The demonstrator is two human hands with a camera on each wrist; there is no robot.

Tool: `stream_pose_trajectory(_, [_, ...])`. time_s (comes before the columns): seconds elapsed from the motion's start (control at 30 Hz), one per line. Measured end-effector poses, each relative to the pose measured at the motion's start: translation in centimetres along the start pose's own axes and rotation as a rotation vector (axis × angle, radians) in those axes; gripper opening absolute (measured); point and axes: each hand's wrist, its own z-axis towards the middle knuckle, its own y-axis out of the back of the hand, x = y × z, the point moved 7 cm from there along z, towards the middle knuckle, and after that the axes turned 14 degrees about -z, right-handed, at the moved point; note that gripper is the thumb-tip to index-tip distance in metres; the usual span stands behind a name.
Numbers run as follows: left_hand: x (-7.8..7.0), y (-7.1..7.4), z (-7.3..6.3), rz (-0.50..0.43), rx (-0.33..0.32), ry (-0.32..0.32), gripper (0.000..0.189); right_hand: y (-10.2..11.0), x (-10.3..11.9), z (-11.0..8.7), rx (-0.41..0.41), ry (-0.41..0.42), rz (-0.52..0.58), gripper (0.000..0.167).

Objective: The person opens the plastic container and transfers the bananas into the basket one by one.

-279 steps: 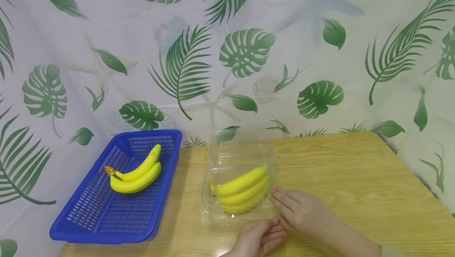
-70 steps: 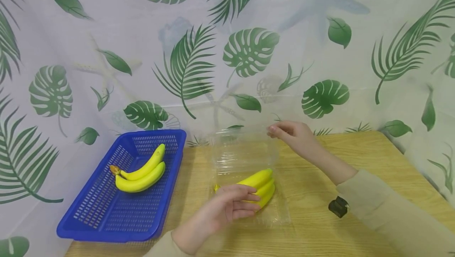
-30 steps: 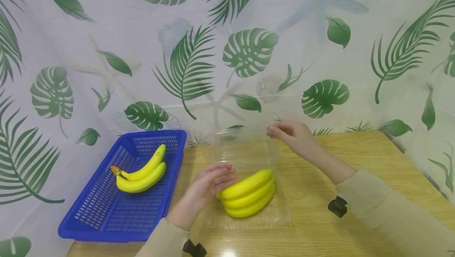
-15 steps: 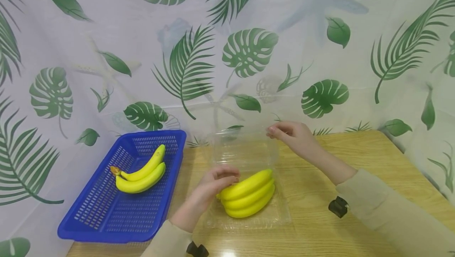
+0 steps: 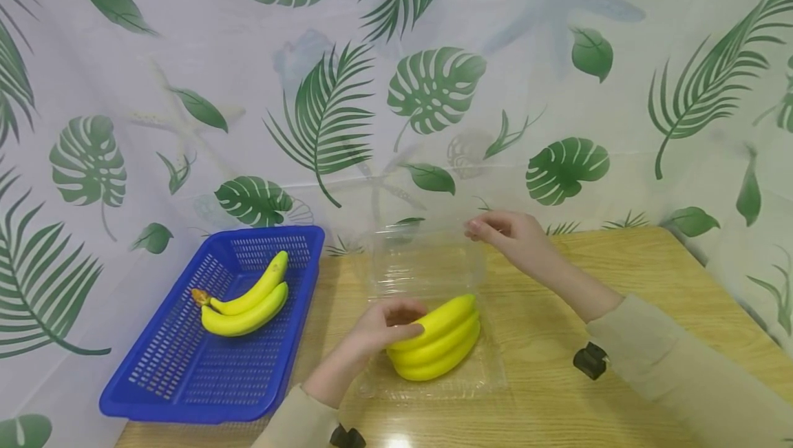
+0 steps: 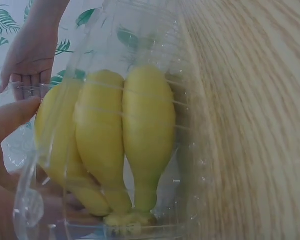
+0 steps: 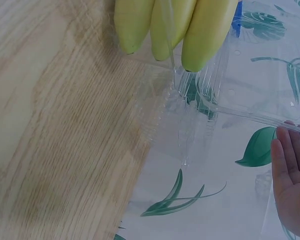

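A bunch of yellow bananas (image 5: 442,348) lies in the base of a clear plastic clamshell container (image 5: 486,382). My left hand (image 5: 372,327) curls over the stem end of the bunch, thumb on the upper banana and fingers behind it. In the left wrist view the bananas (image 6: 150,115) show through the container's clear wall, with the thumb at the left one. The transparent lid (image 5: 427,265) stands raised at the back. My right hand (image 5: 520,241) holds the lid's upper right corner between thumb and fingers; its fingers meet the lid's rim in the right wrist view.
To the left stands a blue perforated basket (image 5: 272,393) with two joined bananas (image 5: 241,317) inside. A leaf-patterned white sheet (image 5: 483,97) hangs behind the wooden table (image 5: 588,283). Each sleeve has a black device, such as the right one (image 5: 590,360).
My left hand has come down from above the bunch, and its thumb now lies on the upper banana. My right hand stays at the lid's corner. The bunch has barely moved.
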Motion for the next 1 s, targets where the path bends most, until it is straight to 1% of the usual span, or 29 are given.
stream_pose_trajectory(0.27, [0.13, -0.34, -0.11, 0.092, 0.022, 0.018, 0.049, 0.01, -0.03, 0.0, -0.005, 0.008, 0.01, 0.032])
stream_pose_trajectory(0.37, [0.22, -0.37, -0.05, 0.101, 0.022, 0.019, 0.05, -0.01, -0.07, 0.0, -0.004, 0.007, 0.011, 0.032])
stream_pose_trajectory(0.53, [0.3, -0.34, -0.06, 0.098, 0.018, 0.023, 0.05, -0.07, -0.09, 0.04, -0.004, 0.012, 0.005, 0.031])
stream_pose_trajectory(0.73, [0.39, -0.38, -0.26, 0.075, 0.013, 0.036, 0.05, -0.09, -0.04, 0.02, -0.008, 0.019, -0.002, 0.029])
stream_pose_trajectory(1.0, [0.65, -0.4, -0.13, 0.059, 0.014, 0.042, 0.051, -0.06, 0.06, -0.03, -0.007, 0.023, -0.007, 0.032])
